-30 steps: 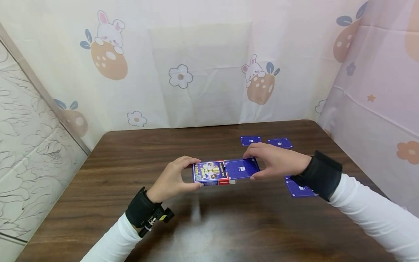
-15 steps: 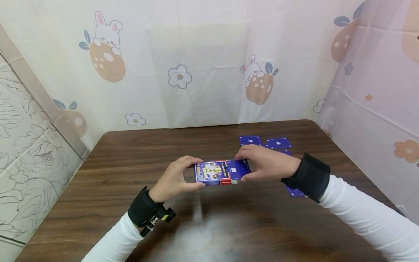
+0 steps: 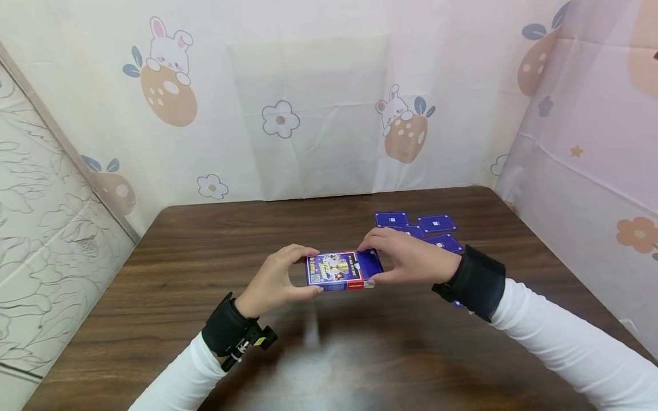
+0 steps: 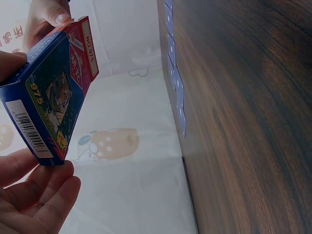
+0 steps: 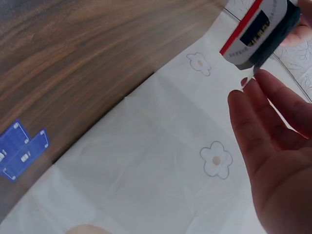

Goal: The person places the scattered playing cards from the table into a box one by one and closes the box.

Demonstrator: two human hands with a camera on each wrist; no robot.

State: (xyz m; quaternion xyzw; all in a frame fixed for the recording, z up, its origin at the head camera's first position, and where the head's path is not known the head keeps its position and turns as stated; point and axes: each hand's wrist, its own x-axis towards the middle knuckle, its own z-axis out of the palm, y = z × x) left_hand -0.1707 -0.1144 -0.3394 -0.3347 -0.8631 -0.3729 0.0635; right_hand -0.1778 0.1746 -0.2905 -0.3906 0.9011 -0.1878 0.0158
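A small blue and red card box [image 3: 333,269] is held above the table by my left hand [image 3: 275,279], thumb on its near edge and fingers on its far edge. From its right end sticks a short length of blue card [image 3: 370,264], which my right hand [image 3: 406,257] pinches by its edges. The left wrist view shows the box's underside [image 4: 61,95] with a tiger picture, and the left fingers [image 4: 56,195] at its barcode end. In the right wrist view the box's open flap [image 5: 243,61] is just past the right fingertips.
Several blue cards [image 3: 392,219] lie at the back right of the brown table [image 3: 231,228], partly behind the right hand. Another card is mostly hidden under the right wrist. A patterned cloth [image 3: 329,142] hangs behind the table, with more at the sides.
My right hand has moved left toward the box, and the blue card has slid further into it, leaving less showing. The left hand and box have barely moved.
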